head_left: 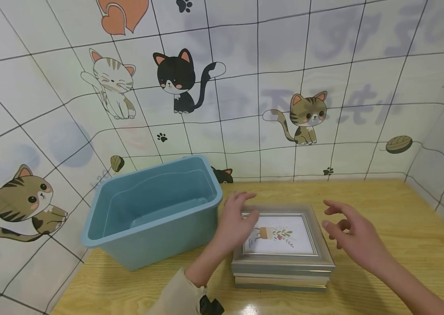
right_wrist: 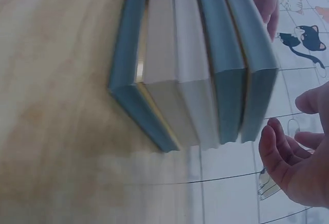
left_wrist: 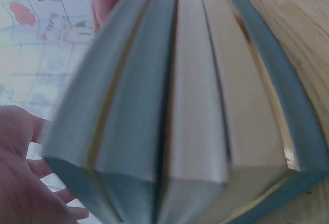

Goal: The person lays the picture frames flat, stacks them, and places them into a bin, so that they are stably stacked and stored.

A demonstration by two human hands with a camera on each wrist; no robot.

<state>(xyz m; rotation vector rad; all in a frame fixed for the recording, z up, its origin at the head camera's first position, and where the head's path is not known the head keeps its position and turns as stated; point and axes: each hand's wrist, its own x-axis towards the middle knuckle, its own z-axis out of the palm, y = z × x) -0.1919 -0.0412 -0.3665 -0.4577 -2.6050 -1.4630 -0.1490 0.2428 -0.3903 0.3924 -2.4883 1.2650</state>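
Observation:
A stack of several picture frames (head_left: 281,273) lies on the table, silver and cream along the edges. The top picture frame (head_left: 318,236) faces up with a print of a plant in a pot. My left hand (head_left: 237,223) hovers at the stack's left side, its thumb above the top frame and partly covering the print; whether it touches cannot be told. To the right of the stack, apart from it, is my right hand (head_left: 355,238), fingers loosely bent around nothing. Both wrist views show the stacked frame edges (left_wrist: 195,90) close up, with the right hand (right_wrist: 303,157) beside them.
A blue plastic bin (head_left: 174,236) stands left of the stack, its open top facing up. Behind the wood-grain table (head_left: 395,227) rises a wall (head_left: 241,96) covered in cat-patterned grid sheeting, which also runs along both sides.

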